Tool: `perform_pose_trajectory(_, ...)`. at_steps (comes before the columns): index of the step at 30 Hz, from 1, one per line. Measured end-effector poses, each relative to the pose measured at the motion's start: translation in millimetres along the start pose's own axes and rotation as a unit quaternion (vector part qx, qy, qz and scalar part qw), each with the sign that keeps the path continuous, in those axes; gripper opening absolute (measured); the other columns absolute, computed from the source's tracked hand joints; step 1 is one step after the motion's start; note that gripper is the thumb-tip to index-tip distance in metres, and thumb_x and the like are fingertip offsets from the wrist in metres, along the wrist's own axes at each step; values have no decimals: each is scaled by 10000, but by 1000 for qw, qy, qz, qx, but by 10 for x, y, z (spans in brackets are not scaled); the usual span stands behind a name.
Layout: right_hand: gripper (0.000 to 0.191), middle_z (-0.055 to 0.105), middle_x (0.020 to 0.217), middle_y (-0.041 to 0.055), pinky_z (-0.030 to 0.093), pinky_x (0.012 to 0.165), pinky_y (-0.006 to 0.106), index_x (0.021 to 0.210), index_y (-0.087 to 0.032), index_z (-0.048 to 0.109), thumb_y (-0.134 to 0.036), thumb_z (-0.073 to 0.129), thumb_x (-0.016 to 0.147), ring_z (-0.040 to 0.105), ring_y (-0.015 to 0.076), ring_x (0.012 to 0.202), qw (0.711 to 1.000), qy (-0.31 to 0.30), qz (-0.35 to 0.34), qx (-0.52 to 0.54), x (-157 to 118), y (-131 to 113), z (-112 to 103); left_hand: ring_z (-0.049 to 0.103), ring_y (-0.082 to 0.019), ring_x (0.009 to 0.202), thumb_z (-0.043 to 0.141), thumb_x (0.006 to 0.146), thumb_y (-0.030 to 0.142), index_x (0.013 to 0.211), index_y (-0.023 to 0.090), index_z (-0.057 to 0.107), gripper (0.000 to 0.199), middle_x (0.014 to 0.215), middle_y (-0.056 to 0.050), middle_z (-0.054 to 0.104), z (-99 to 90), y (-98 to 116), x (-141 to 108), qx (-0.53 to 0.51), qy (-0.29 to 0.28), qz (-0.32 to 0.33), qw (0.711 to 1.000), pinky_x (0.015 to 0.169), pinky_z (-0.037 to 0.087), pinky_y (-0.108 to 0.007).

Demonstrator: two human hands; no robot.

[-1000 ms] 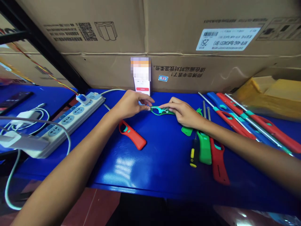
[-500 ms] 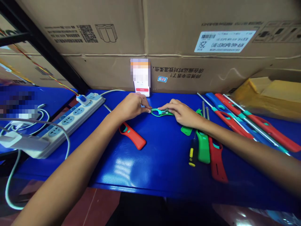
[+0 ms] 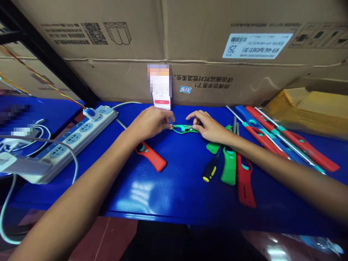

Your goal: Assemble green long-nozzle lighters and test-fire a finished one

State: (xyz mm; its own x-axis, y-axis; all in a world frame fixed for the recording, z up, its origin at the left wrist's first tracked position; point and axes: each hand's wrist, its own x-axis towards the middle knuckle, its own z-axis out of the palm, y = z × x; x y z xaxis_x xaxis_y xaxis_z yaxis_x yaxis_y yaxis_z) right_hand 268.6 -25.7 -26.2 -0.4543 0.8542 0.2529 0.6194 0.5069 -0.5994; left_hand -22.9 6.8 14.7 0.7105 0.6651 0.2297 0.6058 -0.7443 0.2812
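Observation:
My left hand [image 3: 154, 122] is closed in a pinch at the left end of an opened green gas lighter [image 3: 182, 128], whose inner parts show. At the lighter's right end, my right hand [image 3: 208, 126] has its index finger lifted and apart from the thumb. The thumb tip is at the lighter's inner parts, and whether it presses on them I cannot tell. Below the right hand lie a green shell piece [image 3: 213, 147], a black and yellow screwdriver [image 3: 210, 170], another green lighter [image 3: 228, 166] and a red lighter [image 3: 245, 186]. A red-handled lighter [image 3: 152, 156] lies below my left wrist.
Several red and blue long lighters [image 3: 274, 134] lie at the right. A phone [image 3: 161, 90] leans against a large cardboard box [image 3: 130, 72]. At the left is a white power strip [image 3: 78, 139] with cables. The blue table's front edge [image 3: 146, 217] runs nearest me.
My right fingers have spread, with the index finger lifted off the lighter. The screwdriver's handle has swung to the left. My left hand keeps its pinch, and the view has shifted slightly.

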Motion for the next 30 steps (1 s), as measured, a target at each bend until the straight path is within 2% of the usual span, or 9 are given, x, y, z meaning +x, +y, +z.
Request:
perform_pose_trajectory(4, 166, 707, 1051, 62, 557, 917, 434, 1045, -248, 745, -135, 643, 978, 704, 250, 959, 999, 4, 10, 45, 24, -14, -63, 764, -196, 850, 797, 950, 149, 935, 203, 863, 87, 958, -51, 846, -3, -9, 8, -18, 0, 32, 999, 808, 531, -317)
perform_pose_trajectory(7, 143, 742, 1003, 54, 561, 843, 397, 954, -243, 797, -140, 698, 966, 730, 223, 883, 999, 3, 7, 52, 28, -68, -117, 767, -196, 850, 786, 951, 150, 923, 195, 870, 99, 961, -61, 850, -19, -11, 4, -34, 4, 41, 999, 818, 542, -321)
perform_pose_trajectory(11, 157, 789, 979, 40, 568, 845, 383, 971, -248, 829, -123, 742, 935, 754, 215, 871, 998, 12, 3, 55, 34, -108, -162, 769, -195, 862, 752, 962, 159, 973, 196, 887, 141, 1005, -69, 859, -55, -4, -9, -41, -9, 38, 998, 852, 556, -333)
perform_pose_trajectory(17, 63, 799, 933, 35, 551, 786, 358, 917, -232, 816, -173, 791, 920, 745, 203, 828, 998, 8, 1, 63, 44, -87, -199, 778, -200, 895, 741, 965, 204, 1004, 211, 886, 150, 999, -67, 860, -61, -24, -7, -54, -4, 35, 998, 869, 557, -341)
perform_pose_trajectory(30, 129, 803, 952, 32, 534, 830, 363, 893, -231, 810, -118, 765, 937, 740, 204, 859, 999, 16, -45, 7, 30, -125, -211, 815, -213, 945, 815, 948, 282, 1025, 241, 904, 125, 1035, -50, 885, -101, -100, -26, -131, -33, -7, 991, 896, 598, -334)
